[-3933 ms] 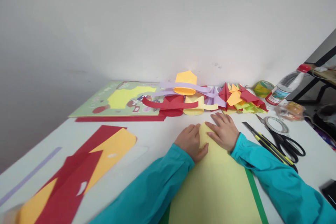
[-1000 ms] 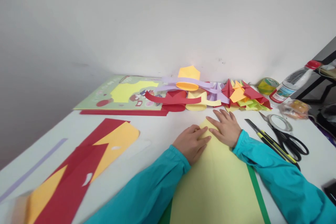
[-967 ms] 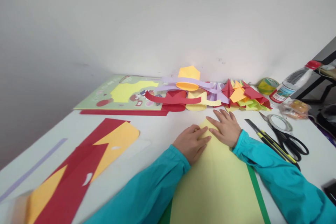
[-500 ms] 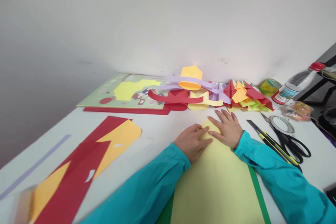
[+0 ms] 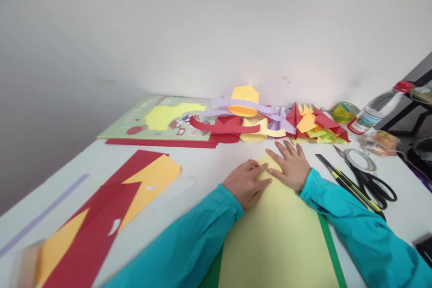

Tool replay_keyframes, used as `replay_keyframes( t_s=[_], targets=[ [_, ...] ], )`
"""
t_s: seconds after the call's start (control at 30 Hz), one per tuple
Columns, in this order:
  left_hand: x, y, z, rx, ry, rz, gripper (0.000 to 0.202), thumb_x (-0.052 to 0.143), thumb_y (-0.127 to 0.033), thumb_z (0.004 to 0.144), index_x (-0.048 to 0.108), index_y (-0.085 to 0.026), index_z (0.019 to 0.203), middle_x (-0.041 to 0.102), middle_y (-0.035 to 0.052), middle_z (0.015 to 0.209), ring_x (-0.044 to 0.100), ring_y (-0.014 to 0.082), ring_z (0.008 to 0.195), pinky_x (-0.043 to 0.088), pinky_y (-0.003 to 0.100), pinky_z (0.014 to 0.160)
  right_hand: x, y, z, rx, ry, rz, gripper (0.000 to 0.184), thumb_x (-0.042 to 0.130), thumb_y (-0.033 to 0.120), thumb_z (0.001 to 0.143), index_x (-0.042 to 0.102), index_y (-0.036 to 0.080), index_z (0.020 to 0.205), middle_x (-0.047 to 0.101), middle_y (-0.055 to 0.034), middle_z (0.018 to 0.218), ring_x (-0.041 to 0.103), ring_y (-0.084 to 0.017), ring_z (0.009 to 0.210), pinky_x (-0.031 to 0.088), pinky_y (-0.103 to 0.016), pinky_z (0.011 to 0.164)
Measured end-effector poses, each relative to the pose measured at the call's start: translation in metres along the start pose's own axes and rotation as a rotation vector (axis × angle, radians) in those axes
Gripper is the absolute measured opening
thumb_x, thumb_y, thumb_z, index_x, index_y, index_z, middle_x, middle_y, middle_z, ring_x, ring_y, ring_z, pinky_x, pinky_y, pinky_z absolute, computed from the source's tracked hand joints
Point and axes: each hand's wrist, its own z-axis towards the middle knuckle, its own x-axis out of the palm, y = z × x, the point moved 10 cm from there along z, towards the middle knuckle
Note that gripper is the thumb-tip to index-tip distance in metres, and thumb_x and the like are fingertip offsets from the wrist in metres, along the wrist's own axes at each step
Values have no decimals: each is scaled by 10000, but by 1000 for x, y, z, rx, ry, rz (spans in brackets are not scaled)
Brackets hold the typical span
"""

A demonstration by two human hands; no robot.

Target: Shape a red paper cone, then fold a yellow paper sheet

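Note:
A pale yellow sheet of paper narrows toward its far end, with green paper showing along both sides beneath it. My left hand rests on the sheet's far left edge; its thumb and index finger point inward, apart, while the other fingers are bent. Flat across the far right edge lies my right hand, fingers spread. Both hands press the paper against the white table and partly cover its tip.
Red and orange paper pieces and a purple strip lie left. Behind are a green printed pad, curled paper shapes and folded papers. Right are a cutter knife, scissors, tape and a bottle.
The whole view has shifted very slightly. Both hands stay in the same place on the yellow paper, and nothing has been picked up or let go.

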Motion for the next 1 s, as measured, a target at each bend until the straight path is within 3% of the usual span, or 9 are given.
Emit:
replay_keyframes(
  t_s=[0.1,0.2,0.33,0.47,0.6,0.7,0.83,1.0],
  targets=[
    [2,-3,1,-13,59,2,286,450,-221,791,675,-168,960,605,141,1123,511,240,891,487,409,779,1,0,0,-4,1,-12,611,289,632,880,287,353,1422,278,-82,1504,193,-366,1368,177,-621,1024],
    [8,2,1,-46,215,-35,229,459,-232,799,677,-172,838,656,105,978,556,222,883,485,377,803,1,0,0,-11,0,-13,617,294,633,879,279,348,1426,281,-82,1503,187,-370,1371,182,-627,1023],
    [12,38,-6,-285,478,1,298,437,-275,835,644,-168,649,652,80,690,589,196,707,494,334,684,1,1,0,-19,0,-3,607,309,621,883,292,343,1422,288,-93,1498,189,-374,1370,184,-632,1022],
    [-5,70,-12,-588,519,58,276,462,-315,845,663,-149,752,653,91,816,618,207,763,488,323,688,-8,-2,-1,6,-54,13,609,341,567,896,272,296,1437,292,-127,1489,225,-363,1358,216,-611,1020],
    [-3,71,-17,-720,557,22,299,602,-395,767,632,-134,912,620,91,927,627,217,838,488,312,737,-24,-2,-8,10,-172,13,618,350,473,912,250,186,1450,258,-147,1501,212,-321,1371,181,-557,1065],
    [2,69,-20,-754,568,13,289,577,-389,788,597,-150,951,616,76,936,633,208,810,490,311,702,-20,12,-19,-88,-145,11,642,341,492,910,245,158,1450,226,-119,1518,163,-311,1390,115,-566,1086],
    [2,67,-19,-726,534,34,251,576,-358,794,597,-144,924,625,82,895,637,221,787,500,330,682,-6,34,-39,-179,-18,73,699,290,579,906,277,122,1435,269,-140,1496,230,-298,1375,122,-569,1092],
    [4,41,-2,-511,444,54,190,569,-176,776,610,-114,951,610,154,1090,571,272,1005,474,404,863,-4,45,-51,-163,5,110,732,300,613,892,282,118,1431,274,-140,1492,250,-283,1373,137,-568,1101]
  ],
)
